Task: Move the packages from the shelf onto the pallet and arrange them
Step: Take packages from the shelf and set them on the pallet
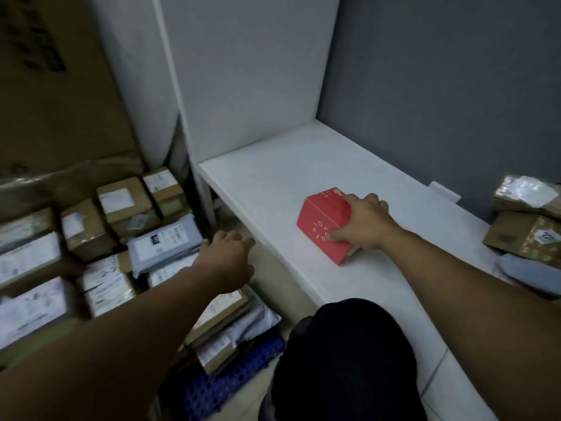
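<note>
Red box point(320, 227) is gripped by R hand point(364, 221) on shelf point(303, 165), pallet point(212, 387) lying to its left, L hand point(226, 262) held loose & empty nearer it.

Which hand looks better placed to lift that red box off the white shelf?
The right. The right hand grips the red box on the white shelf. The left hand hangs empty over the packages beside the shelf, away from the box.

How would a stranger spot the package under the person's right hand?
Start at the white shelf on the right. Near its middle sits a small red box, gripped by the right hand. It is the only red one; the packages at the shelf's right end are brown cardboard.
</note>
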